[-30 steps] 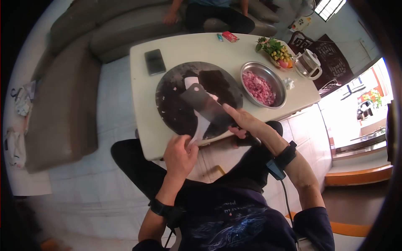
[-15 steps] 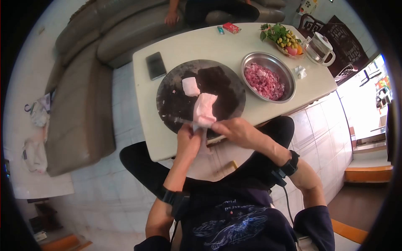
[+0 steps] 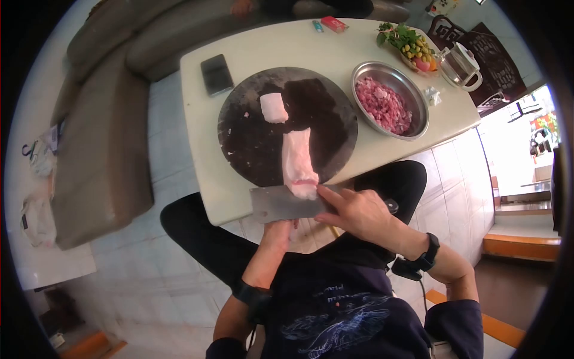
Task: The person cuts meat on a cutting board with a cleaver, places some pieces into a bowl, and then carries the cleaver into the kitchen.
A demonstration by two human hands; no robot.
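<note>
A long pale strip of fatty pork point(image 3: 297, 157) lies on the round dark cutting board point(image 3: 251, 158), its near end overhanging the board's near edge. My right hand point(image 3: 362, 212) is closed on a cleaver point(image 3: 281, 203), whose dark handle end shows beyond the fist. The wide blade lies across the pork's near end, and my right index finger reaches to the meat there. Just below the blade is my left hand point(image 3: 278, 233); its fingers are mostly hidden behind the cleaver. A smaller pale pork piece point(image 3: 274, 108) sits farther back on the board.
A steel bowl point(image 3: 423, 122) of chopped pink meat stands right of the board. On the table point(image 3: 200, 155) are a phone point(image 3: 216, 75), a red box point(image 3: 334, 24), a fruit basket point(image 3: 412, 51), a glass kettle point(image 3: 460, 67) and crumpled tissue point(image 3: 431, 96). Someone's hand point(image 3: 242, 7) rests on the sofa.
The cleaver blade has turned from edge-on to show its broad face, covering my left fingers. Hands and blade appear lower, nearer my body; the pork strip looks more stretched out.
</note>
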